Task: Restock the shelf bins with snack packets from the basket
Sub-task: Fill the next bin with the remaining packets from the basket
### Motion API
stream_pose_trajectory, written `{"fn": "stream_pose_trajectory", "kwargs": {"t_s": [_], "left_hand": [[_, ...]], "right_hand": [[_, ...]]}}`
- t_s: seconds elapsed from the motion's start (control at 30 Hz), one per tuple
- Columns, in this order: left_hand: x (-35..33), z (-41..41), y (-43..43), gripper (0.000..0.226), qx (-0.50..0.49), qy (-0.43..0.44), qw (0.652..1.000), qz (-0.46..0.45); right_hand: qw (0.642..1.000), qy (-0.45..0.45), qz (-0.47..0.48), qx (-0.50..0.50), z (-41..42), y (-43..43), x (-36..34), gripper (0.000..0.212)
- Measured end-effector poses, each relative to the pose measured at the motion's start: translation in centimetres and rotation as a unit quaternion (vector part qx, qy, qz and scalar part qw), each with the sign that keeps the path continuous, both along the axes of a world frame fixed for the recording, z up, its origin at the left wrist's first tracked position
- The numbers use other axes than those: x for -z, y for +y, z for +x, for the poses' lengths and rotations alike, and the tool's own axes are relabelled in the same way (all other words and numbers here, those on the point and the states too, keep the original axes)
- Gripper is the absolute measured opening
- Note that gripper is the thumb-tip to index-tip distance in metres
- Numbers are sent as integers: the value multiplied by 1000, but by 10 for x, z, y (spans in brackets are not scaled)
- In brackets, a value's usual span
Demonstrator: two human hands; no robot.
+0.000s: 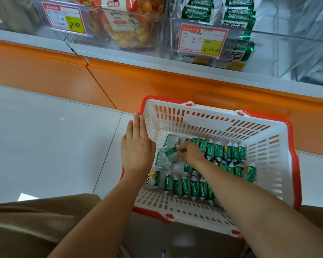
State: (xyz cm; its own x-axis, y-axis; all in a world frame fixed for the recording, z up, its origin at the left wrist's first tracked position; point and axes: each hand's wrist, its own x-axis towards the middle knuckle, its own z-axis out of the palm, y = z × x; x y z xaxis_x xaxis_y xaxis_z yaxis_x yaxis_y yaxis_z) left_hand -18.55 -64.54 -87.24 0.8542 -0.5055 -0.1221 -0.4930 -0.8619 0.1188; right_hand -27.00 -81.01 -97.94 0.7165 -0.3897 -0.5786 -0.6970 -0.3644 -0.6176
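L price tag (63, 18), red border, white field, yellow block: reads "¥9.90"; small print too blurred. It is clipped to front of clear plastic shelf bin (153, 34) holding see-through bags of orange-yellow snacks (136, 28); white label w/ Latin script and red logo on the bags, not legible.

R price tag (201, 40), same style: yellow block reads "¥15.9", last digit cut at tag edge. It fronts a second clear bin (268, 43) stacked w/ green-and-white foil packets (239, 15); bold white Chinese characters on green bands, can't read them reliably.

White slotted plastic basket w/ orange-red rim (199, 119) sits on floor against shelf base, below the R bin. Inside: rows of small green foil snack packets (194, 189), standing on edge along near and far sides, looser heap at L end.

Left hand (136, 146): flat, fingers straight and pressed together, lying along basket's L rim; can't tell if it touches.

Right hand (191, 152): down inside basket, fingertips pinching one small green packet (171, 151) above the loose heap.

Surroundings: white shelf ledge (35, 40) over glossy orange base panel (45, 67); glossy white floor tiles (45, 136) w/ light glare. Beige trousers (35, 229) at bottom L.
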Motion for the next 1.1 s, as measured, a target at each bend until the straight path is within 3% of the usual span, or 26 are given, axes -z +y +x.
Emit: {"fn": "stream_pose_trajectory", "kwargs": {"t_s": [0.33, 0.43, 0.53, 0.57, 0.6, 0.67, 0.73, 0.8, 0.9, 0.97, 1.03, 1.1], "left_hand": [[-7, 2, 0, 70, 49, 10, 999, 0], [-17, -7, -8, 60, 33, 50, 991, -118], [-38, -21, -19, 63, -48, 86, 967, -234], [-48, -25, -24, 59, -102, 143, 948, -266], [-59, -29, -28, 59, -162, 232, 908, -310], [-76, -33, -35, 66, -244, 421, 781, -392], [-86, -37, -38, 70, -244, 505, 697, -447], [-94, -39, -40, 62, -238, 520, 658, -490], [-108, -42, -41, 37, -218, 503, 658, -516], [-116, -41, -41, 23, -178, 458, 698, -522], [-124, -41, -39, 27, -109, 415, 744, -512], [-133, -43, -39, 38, -32, 405, 758, -510]], "right_hand": [[983, -170, 52, 34, 2, -27, -91, 24], [973, -215, 72, 44, -3, -33, -125, 24], [963, -252, 86, 54, -11, -34, -155, 22], [960, -260, 85, 53, -14, -33, -163, 22], [959, -268, 82, 50, -17, -32, -170, 22], [956, -280, 77, 42, -25, -29, -183, 22], [952, -296, 68, 31, -33, -24, -193, 21], [948, -315, 50, 16, -41, -21, -200, 20], [947, -317, 40, 28, -51, -19, -212, 17], [943, -322, 50, 61, -55, -22, -220, 14], [935, -343, 44, 80, -57, -24, -229, 9], [932, -352, 43, 74, -57, -26, -241, 25]]}}
